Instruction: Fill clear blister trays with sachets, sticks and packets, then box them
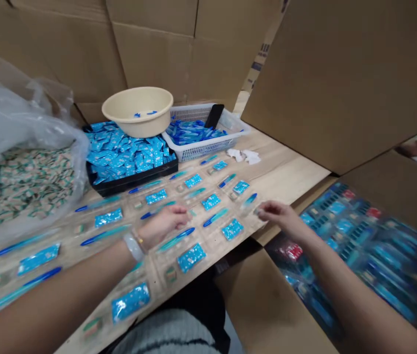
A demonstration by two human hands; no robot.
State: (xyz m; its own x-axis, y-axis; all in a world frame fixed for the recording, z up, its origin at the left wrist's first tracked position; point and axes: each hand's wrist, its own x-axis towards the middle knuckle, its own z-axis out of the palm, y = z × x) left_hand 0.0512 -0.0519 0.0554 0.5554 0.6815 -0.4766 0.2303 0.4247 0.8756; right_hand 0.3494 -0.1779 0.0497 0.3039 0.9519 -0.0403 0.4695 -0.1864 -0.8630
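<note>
My left hand, with a pale band at the wrist, hovers over the rows of clear plastic trays. Its fingers are curled together, and what they may hold is too blurred to name. Near the table's front right edge, my right hand has thumb and fingers pinched; a small dark spot shows at the tips, its kind unclear. Between the hands lie a blue pen-shaped stick and a blue sachet. Other trays hold similar sticks and sachets, plus small beige-and-green pieces.
At the back, a black box full of blue sachets stands under a cream basin. Beside it is a white basket of blue sticks. A plastic bag holds beige-green pieces. Filled packs lie in a cardboard box at right.
</note>
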